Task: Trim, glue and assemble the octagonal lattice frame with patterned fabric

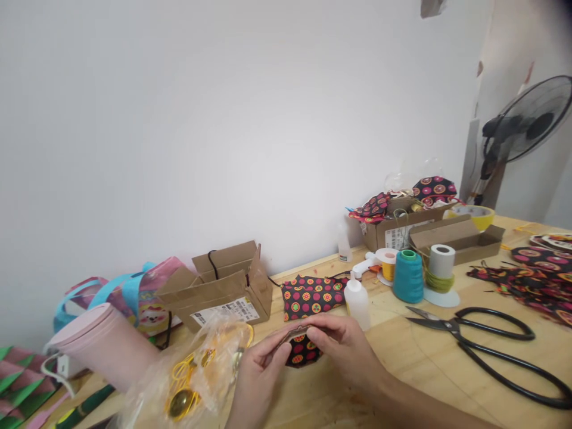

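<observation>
My left hand (257,372) and my right hand (344,345) together pinch a small piece of dark fabric with pink and orange circles (301,351) just above the wooden table (402,363). The fingertips of both hands press along its folded top edge, which looks like a thin metal frame. A larger folded piece of the same patterned fabric (313,296) lies just behind the hands. A small white glue bottle (358,301) stands right behind my right hand.
Large black scissors (487,342) lie at the right. Teal (408,276), yellow (388,264) and white-green (441,268) thread spools stand behind them. Open cardboard boxes (223,292) (460,238), a pink cup (100,345), a plastic bag of gold clasps (201,369), fabric cuttings (536,280) and a fan (522,128) surround the workspace.
</observation>
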The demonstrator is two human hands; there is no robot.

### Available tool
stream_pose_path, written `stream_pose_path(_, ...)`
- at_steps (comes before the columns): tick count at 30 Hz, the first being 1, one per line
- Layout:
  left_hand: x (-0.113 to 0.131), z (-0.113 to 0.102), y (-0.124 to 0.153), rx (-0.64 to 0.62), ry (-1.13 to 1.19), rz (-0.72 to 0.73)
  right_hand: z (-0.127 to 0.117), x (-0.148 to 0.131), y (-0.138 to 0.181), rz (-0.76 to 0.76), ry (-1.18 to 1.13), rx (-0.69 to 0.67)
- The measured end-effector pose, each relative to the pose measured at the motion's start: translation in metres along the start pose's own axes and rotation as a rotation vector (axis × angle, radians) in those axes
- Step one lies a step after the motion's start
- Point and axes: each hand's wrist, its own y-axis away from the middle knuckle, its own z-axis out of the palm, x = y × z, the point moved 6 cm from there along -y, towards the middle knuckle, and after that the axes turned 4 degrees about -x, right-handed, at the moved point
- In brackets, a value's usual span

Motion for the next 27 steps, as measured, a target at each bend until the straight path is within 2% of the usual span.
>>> stream_pose_path(11, 0.0, 0.002, 0.001, -0.037, -0.132, 0.068, -0.003, -0.008, 0.002, -0.059, 0.096, 0.04)
stream_pose_path(18, 0.004, 0.009, 0.002, -0.032, -0.158, 0.074, -0.002, -0.001, 0.002, -0.003, 0.045, 0.07)
stream_pose_path(22, 0.005, 0.016, 0.002, -0.076, -0.133, 0.065, -0.002, 0.0, 0.004, -0.004, 0.028, 0.099)
stream_pose_path(27, 0.0, 0.015, 0.002, -0.047, -0.038, 0.015, -0.002, -0.001, 0.003, 0.03, 0.03, 0.085)
